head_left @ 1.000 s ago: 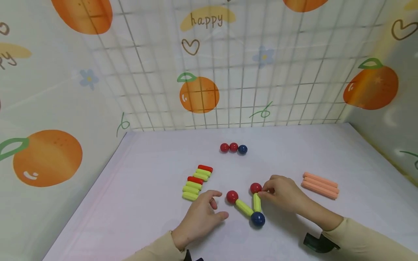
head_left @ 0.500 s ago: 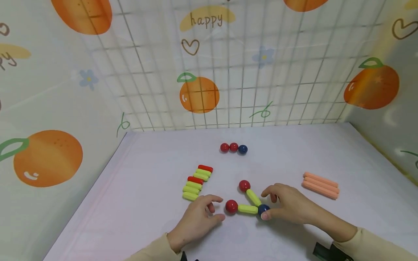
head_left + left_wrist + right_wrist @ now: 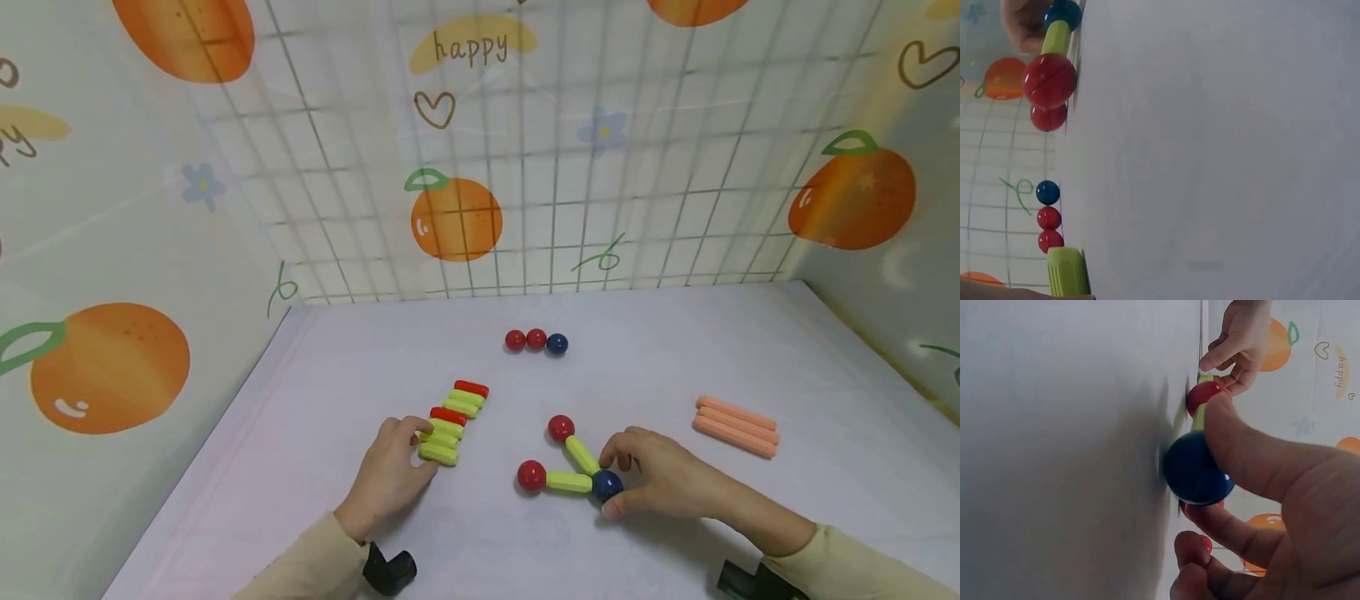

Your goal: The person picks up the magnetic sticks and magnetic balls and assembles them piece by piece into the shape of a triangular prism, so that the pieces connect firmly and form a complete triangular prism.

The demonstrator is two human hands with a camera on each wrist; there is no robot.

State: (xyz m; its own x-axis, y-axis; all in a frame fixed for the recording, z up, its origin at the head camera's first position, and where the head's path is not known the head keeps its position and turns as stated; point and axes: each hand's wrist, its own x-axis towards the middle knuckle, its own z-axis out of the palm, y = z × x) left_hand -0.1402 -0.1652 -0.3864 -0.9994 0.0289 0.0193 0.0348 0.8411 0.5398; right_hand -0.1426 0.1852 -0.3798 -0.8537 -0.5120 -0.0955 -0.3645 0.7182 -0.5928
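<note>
My right hand (image 3: 663, 475) pinches a dark blue ball (image 3: 607, 486) between thumb and fingers in the head view. Two yellow-green rods join that ball to two red balls, forming an open V that lies on the table; one red ball (image 3: 532, 476) is nearer, the other red ball (image 3: 561, 428) farther back. At the left, my left hand (image 3: 386, 475) has thumb and index finger around the nearest yellow-green rod (image 3: 438, 454) of a row of short rods. The end of a yellow-green rod (image 3: 1067, 272) shows between the fingers in the left wrist view.
Behind the left hand the row continues with red rods (image 3: 471, 389) and yellow-green ones. Two red balls and a blue ball (image 3: 557, 343) sit in line at the back. Several longer orange rods (image 3: 737, 427) lie side by side at right. A patterned curtain (image 3: 637, 192) encloses the table.
The V of rods and balls has turned, its blue ball moving right and back. My right hand has shifted from a red ball to the blue one. My left hand has moved left to the rods.
</note>
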